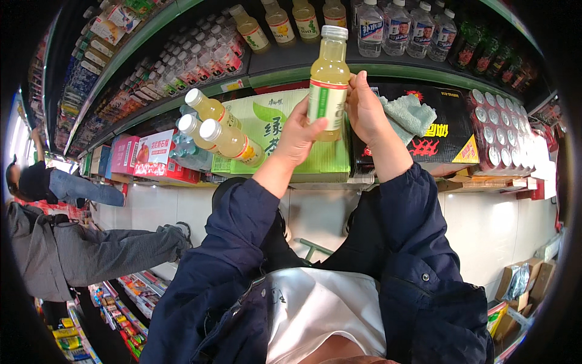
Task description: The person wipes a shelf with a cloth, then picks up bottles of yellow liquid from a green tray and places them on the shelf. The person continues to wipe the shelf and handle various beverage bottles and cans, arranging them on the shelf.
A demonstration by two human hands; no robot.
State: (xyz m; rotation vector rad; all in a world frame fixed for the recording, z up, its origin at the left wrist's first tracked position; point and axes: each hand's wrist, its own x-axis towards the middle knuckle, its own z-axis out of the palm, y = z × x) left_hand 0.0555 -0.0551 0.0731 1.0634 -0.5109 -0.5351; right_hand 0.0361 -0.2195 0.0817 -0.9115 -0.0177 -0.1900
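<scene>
My left hand (295, 132) grips the lower part of a clear plastic bottle of pale yellow drink (328, 86), thumb across its label. The bottle is tilted and has a white cap. Beside it, my right hand (366, 107) is cupped with the thumb raised; its fingertips are partly hidden behind the bottle, so contact is unclear. Three similar yellow drink bottles (234, 143) stand on the left of a light green carton (318, 159). A grey-green cloth (409, 116) lies crumpled on a black carton (448, 118) right of my right hand.
Behind the cartons, a dark shelf (291, 61) with a green edge holds yellow drink bottles (305, 22) and clear water bottles (396, 29). Shrink-wrapped cans (500, 132) sit at right. Two people (91, 250) are at left. A green metal bar (313, 248) lies between my legs.
</scene>
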